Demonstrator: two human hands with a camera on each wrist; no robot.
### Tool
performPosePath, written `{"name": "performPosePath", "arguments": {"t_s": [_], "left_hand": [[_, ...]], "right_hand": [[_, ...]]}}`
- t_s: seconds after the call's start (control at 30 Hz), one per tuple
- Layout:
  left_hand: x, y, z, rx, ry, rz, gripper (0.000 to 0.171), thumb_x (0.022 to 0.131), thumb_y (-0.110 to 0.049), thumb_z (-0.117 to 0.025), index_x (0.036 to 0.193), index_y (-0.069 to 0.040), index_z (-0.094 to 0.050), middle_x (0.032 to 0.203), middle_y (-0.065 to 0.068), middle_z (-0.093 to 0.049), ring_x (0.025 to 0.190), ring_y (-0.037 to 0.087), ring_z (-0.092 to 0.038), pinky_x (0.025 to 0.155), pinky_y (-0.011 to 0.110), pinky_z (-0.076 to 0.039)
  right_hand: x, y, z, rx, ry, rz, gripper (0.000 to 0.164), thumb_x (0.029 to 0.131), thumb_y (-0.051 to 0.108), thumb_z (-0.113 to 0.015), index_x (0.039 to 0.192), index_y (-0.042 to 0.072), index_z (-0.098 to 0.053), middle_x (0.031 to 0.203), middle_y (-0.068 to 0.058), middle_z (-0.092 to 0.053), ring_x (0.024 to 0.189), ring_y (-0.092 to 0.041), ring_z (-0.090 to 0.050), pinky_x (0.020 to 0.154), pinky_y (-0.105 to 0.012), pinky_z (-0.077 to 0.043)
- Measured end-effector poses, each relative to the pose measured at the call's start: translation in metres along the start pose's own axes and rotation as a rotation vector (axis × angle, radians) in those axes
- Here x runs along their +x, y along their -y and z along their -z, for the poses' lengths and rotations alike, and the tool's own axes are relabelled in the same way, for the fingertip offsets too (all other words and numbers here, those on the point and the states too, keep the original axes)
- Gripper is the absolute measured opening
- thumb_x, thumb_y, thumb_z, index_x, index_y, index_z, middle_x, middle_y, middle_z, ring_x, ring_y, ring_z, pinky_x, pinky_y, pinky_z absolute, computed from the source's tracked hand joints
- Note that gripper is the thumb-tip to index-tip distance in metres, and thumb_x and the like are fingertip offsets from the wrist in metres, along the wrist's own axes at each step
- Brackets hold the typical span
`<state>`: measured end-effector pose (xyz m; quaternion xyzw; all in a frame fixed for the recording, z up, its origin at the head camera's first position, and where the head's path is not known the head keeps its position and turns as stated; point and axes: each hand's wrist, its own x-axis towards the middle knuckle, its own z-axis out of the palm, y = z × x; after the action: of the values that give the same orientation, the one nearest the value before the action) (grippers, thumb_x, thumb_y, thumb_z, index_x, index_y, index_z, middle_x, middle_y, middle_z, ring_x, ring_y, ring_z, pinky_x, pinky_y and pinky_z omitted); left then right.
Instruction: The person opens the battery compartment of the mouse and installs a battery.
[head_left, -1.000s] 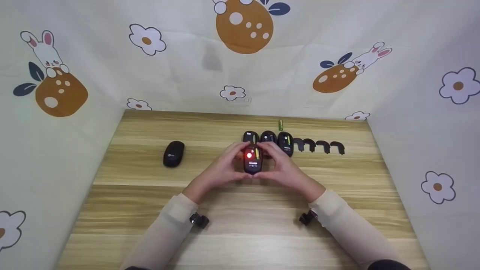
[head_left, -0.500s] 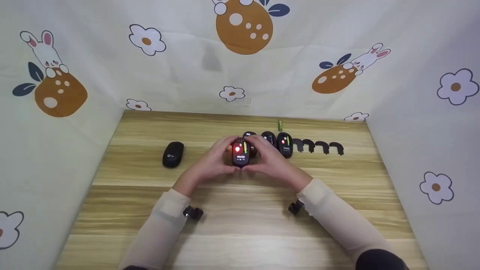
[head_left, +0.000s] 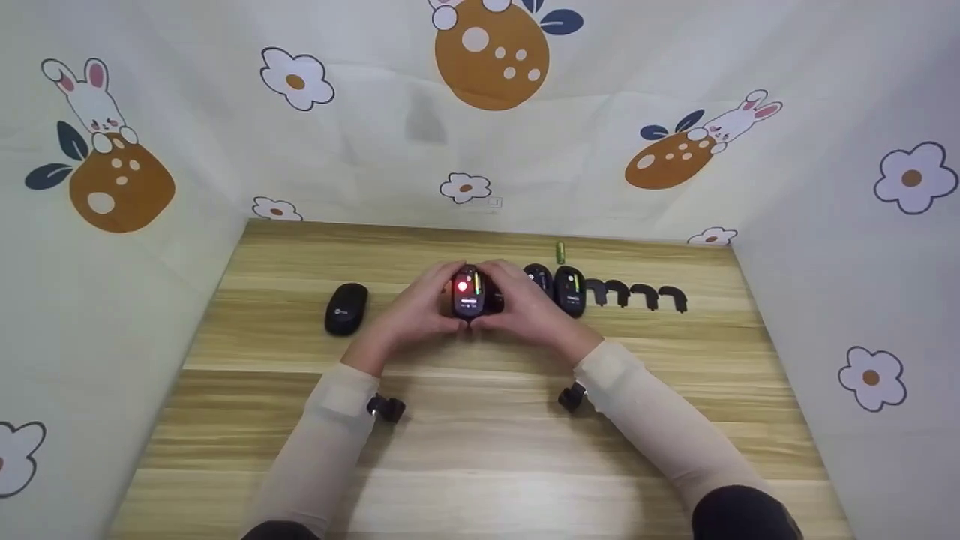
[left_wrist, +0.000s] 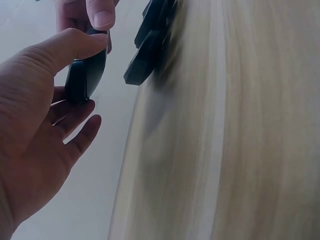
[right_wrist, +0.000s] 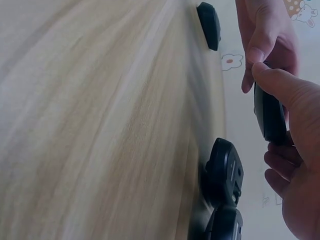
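Note:
Both hands hold a black computer mouse (head_left: 469, 294) between them, its underside turned up, with a red light glowing and a yellow-green battery in its slot. My left hand (head_left: 422, 306) pinches it from the left side, and my right hand (head_left: 525, 309) from the right. The left wrist view shows the thumb of the left hand (left_wrist: 35, 115) against the top end of the mouse (left_wrist: 89, 75). In the right wrist view the mouse (right_wrist: 270, 112) hangs clear of the tabletop. Behind the right fingers another mouse (head_left: 494, 298) is mostly hidden.
Two more upturned mice (head_left: 570, 291) lie right of the hands. Beyond them runs a row of several curved black battery covers (head_left: 644, 294). A loose battery (head_left: 560, 252) lies near the back edge. Far left sits a mouse (head_left: 346, 309) right way up on the wooden table (head_left: 480, 435).
Both hands have carried the mouse leftward and a little toward the back wall. It is still gripped from both sides, red light on. The other items stay where they were.

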<state>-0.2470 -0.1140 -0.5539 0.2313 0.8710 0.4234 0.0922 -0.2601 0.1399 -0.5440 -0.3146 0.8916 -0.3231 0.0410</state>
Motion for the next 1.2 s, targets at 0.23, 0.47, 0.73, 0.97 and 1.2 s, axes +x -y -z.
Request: {"name": "performPosePath", "arguments": {"t_s": [0.23,0.47,0.73,0.97,1.2], "left_hand": [[0.012,0.009,0.006,-0.015,0.024,0.028,0.106,0.084,-0.003,-0.092,0.172,-0.006,-0.032,0.173,0.017,-0.040,0.158,0.038,-0.040,0.131,0.055,-0.033],[0.022,0.019,0.008,-0.030,0.032,0.039,0.103,0.085,-0.003,-0.092,0.171,-0.007,-0.035,0.170,0.017,-0.043,0.157,0.036,-0.042,0.131,0.052,-0.033],[0.031,0.023,0.006,-0.017,0.049,0.026,0.102,0.082,-0.002,-0.094,0.168,-0.003,-0.040,0.166,0.019,-0.048,0.155,0.037,-0.044,0.132,0.052,-0.032],[0.034,0.028,0.004,-0.024,0.066,0.028,0.105,0.080,-0.001,-0.095,0.168,0.002,-0.038,0.166,0.023,-0.048,0.156,0.039,-0.043,0.133,0.052,-0.030],[0.035,0.031,0.002,0.009,0.085,0.046,0.105,0.081,-0.005,-0.096,0.168,0.002,-0.037,0.168,0.022,-0.045,0.158,0.040,-0.040,0.134,0.052,-0.027]], "right_hand": [[0.016,-0.007,-0.007,-0.035,-0.008,-0.009,0.092,0.085,0.038,-0.098,0.161,0.013,-0.052,0.155,-0.007,-0.060,0.144,-0.026,-0.052,0.125,-0.044,-0.041],[0.027,-0.015,-0.011,-0.052,-0.001,-0.037,0.092,0.083,0.039,-0.099,0.158,0.011,-0.055,0.154,-0.008,-0.062,0.143,-0.028,-0.053,0.124,-0.044,-0.040],[0.033,-0.019,-0.015,-0.090,0.025,-0.057,0.089,0.083,0.040,-0.099,0.156,0.010,-0.058,0.148,-0.007,-0.064,0.138,-0.027,-0.053,0.122,-0.043,-0.041],[0.035,-0.020,-0.017,-0.135,0.033,-0.040,0.091,0.081,0.043,-0.100,0.154,0.009,-0.059,0.144,-0.008,-0.066,0.136,-0.027,-0.052,0.122,-0.045,-0.038],[0.037,-0.021,-0.019,-0.176,0.052,-0.051,0.091,0.079,0.047,-0.100,0.151,0.008,-0.060,0.143,-0.008,-0.066,0.136,-0.028,-0.052,0.123,-0.045,-0.038]]}}
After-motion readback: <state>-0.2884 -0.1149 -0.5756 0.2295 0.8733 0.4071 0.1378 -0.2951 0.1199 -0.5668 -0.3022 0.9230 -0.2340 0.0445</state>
